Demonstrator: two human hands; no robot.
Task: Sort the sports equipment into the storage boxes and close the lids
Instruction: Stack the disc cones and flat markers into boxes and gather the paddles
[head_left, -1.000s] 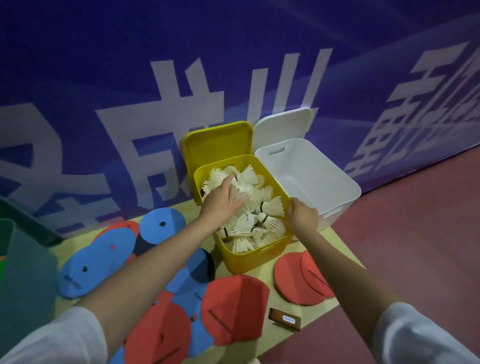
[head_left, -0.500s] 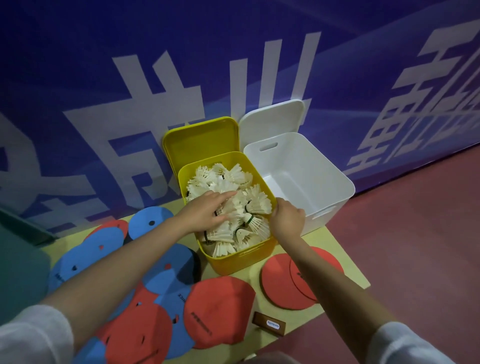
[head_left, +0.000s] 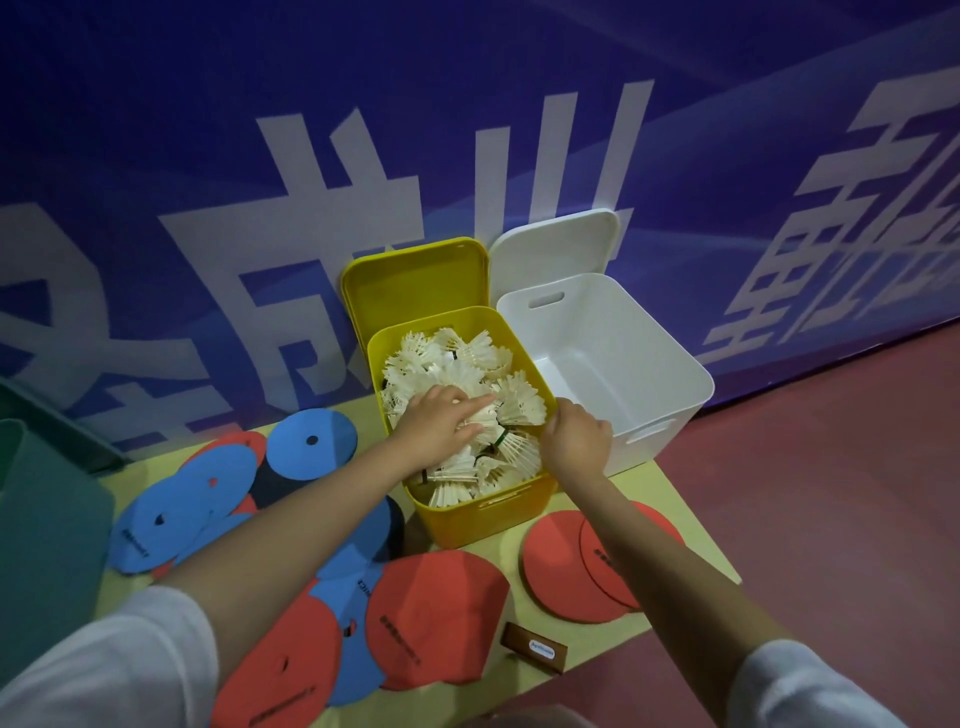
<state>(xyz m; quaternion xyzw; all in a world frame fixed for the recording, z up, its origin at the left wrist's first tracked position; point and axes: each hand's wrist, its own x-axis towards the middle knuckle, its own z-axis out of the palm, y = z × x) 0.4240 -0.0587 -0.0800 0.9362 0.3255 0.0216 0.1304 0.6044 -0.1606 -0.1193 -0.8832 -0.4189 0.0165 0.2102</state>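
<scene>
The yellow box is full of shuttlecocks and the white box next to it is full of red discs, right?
Not quite. The yellow box is full of shuttlecocks, but the white box beside it has nothing visible inside. The head view shows the red discs lying on the table in front of the boxes, not in the white box.

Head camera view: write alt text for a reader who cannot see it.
A person's left hand presses flat on white shuttlecocks filling an open yellow box, while the right hand grips its right rim. An empty white box stands open beside it, with red discs and blue discs scattered around.
</scene>
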